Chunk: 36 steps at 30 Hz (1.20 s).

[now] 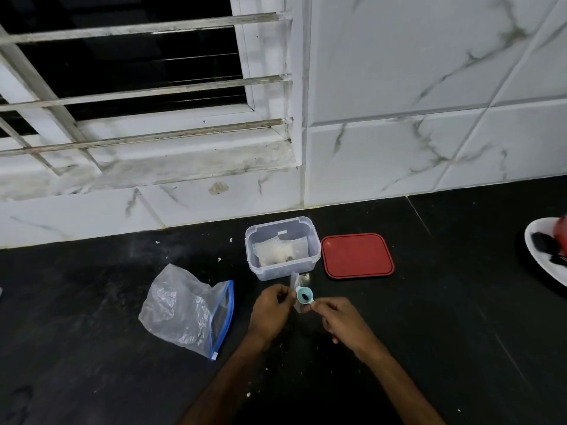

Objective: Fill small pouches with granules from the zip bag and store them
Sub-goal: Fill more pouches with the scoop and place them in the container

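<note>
Pouch (294, 280) of clear plastic pinched in left hand (270, 305), teal scoop (304, 295) pinched in right hand (336, 320)

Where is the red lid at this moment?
Head view: the red lid lies flat on the black counter, just right of the open clear container and apart from it, well left of the white plate at the right edge.

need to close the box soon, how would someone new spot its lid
Start at the black countertop under the marble-tiled wall and find the clear plastic container. The lid lies flat just right of it, the only red rounded square there.
</note>
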### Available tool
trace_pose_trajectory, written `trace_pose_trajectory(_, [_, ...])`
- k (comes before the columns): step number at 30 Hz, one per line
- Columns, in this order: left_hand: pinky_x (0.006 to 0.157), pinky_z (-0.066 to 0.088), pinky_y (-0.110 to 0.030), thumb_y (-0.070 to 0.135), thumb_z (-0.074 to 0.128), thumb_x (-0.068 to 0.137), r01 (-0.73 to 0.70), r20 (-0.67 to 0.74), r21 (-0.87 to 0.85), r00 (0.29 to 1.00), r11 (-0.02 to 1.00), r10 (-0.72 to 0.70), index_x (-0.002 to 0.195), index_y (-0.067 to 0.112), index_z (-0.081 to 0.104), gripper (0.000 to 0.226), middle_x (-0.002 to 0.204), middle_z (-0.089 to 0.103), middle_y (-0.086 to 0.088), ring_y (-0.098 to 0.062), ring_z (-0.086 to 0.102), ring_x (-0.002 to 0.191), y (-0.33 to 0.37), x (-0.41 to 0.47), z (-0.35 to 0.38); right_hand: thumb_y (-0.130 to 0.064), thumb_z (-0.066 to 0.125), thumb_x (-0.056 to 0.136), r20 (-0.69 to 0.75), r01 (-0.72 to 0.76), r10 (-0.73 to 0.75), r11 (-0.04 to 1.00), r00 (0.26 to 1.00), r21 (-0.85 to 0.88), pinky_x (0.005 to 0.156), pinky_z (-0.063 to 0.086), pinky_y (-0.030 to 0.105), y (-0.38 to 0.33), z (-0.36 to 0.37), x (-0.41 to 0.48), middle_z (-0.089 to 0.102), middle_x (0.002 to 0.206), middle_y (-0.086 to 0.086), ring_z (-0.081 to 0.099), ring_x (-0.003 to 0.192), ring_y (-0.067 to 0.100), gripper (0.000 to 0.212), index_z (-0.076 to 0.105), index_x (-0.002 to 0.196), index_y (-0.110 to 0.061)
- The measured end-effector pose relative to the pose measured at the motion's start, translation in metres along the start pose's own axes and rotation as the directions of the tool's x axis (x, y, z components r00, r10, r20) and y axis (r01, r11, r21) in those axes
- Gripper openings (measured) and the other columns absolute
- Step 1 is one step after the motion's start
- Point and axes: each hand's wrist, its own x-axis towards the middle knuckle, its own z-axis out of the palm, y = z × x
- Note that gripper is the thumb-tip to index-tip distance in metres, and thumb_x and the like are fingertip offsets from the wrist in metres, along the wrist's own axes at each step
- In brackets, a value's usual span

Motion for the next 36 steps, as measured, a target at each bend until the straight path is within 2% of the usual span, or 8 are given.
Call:
trace_pose_trajectory(4, [0.078,0.056,-0.029,0.030,0.061,0.094,-0.008,0.011,0.029,1.000,1.000,0.008,0.094,0.026,0.065,0.006,0.100,0.065,0.004,-0.008,0.065,0.088,-0.003,-0.002,-0.004,-0.033,0.050,0.093,0.001,0.089,-0.098,0.905,0.995,-0.416,0.066,0.050,0.030,0.001,-0.001,0.006,0.069,0.073,-0.009,0.063,0.064,0.007,0.027,0.073,0.084,-0.023])
trace_pose_trajectory(11, [0.070,0.040,-0.013,0.029,0.062,0.093,-0.026,0.057,0.052,0.998,0.998,0.023,0.096,0.022,0.064,0.008,0.111,0.054,0.006,-0.004,0.055,0.097,0.002,-0.003,-0.008,-0.036,0.045,0.094,-0.032,0.106,-0.164,0.763,0.986,-0.638,0.058,0.044,0.032,-0.005,0.008,0.011,0.057,0.063,-0.003,0.056,0.059,0.010,0.034,0.059,0.069,-0.019])
trace_pose_trajectory(14, [0.076,0.044,-0.020,0.029,0.059,0.094,0.001,0.120,-0.023,0.993,1.000,0.002,0.098,0.020,0.066,0.012,0.112,0.057,0.001,-0.010,0.057,0.099,0.001,-0.004,-0.010,-0.037,0.044,0.096,-0.037,0.129,-0.244,0.630,0.969,-0.766,0.061,0.043,0.024,-0.014,0.009,0.012,0.061,0.075,-0.008,0.058,0.067,0.008,0.026,0.063,0.084,-0.025])
trace_pose_trajectory(17, [0.084,0.050,-0.035,0.025,0.053,0.098,0.074,0.155,-0.152,0.987,0.986,-0.050,0.100,0.018,0.068,0.016,0.108,0.065,-0.008,-0.024,0.062,0.101,0.005,-0.008,-0.012,-0.034,0.043,0.099,0.021,0.167,-0.309,0.454,0.951,-0.875,0.070,0.049,0.029,-0.022,0.014,0.014,0.065,0.092,-0.001,0.062,0.080,0.015,0.023,0.060,0.105,-0.020])
trace_pose_trajectory(22, [0.075,0.049,-0.026,0.019,0.048,0.101,0.169,0.190,-0.304,0.975,0.937,-0.115,0.108,0.013,0.066,0.021,0.107,0.069,-0.004,-0.020,0.063,0.101,0.012,-0.015,-0.020,-0.023,0.048,0.098,0.093,0.164,-0.258,0.271,0.962,-0.948,0.070,0.047,0.033,-0.027,0.022,0.014,0.063,0.104,0.007,0.063,0.090,0.022,0.025,0.050,0.121,-0.014])
trace_pose_trajectory(31, [0.093,0.048,-0.037,0.018,0.048,0.100,0.224,0.163,-0.398,0.972,0.890,-0.171,0.109,0.017,0.064,0.019,0.108,0.066,0.001,-0.011,0.059,0.102,0.014,-0.015,-0.023,-0.029,0.048,0.097,0.059,0.198,-0.426,0.288,0.903,-0.937,0.068,0.050,0.032,-0.020,0.024,0.015,0.066,0.103,0.003,0.065,0.087,0.020,0.028,0.051,0.122,-0.018])
trace_pose_trajectory(33, [0.097,0.047,-0.039,0.018,0.048,0.100,0.208,0.148,-0.397,0.976,0.894,-0.161,0.107,0.018,0.064,0.017,0.107,0.066,0.002,-0.010,0.059,0.102,0.014,-0.016,-0.023,-0.034,0.047,0.097,0.010,0.230,-0.493,0.386,0.870,-0.893,0.070,0.055,0.030,-0.017,0.021,0.013,0.068,0.100,-0.002,0.066,0.085,0.014,0.026,0.054,0.119,-0.022])
trace_pose_trajectory(36, [0.098,0.047,-0.040,0.016,0.048,0.100,0.174,0.100,-0.400,0.984,0.900,-0.145,0.105,0.016,0.064,0.016,0.108,0.066,-0.001,-0.014,0.060,0.103,0.012,-0.017,-0.026,-0.043,0.045,0.097,-0.185,0.229,-0.494,0.662,0.849,-0.714,0.068,0.055,0.028,-0.008,0.016,0.016,0.069,0.084,-0.008,0.064,0.072,0.005,0.024,0.063,0.102,-0.027])
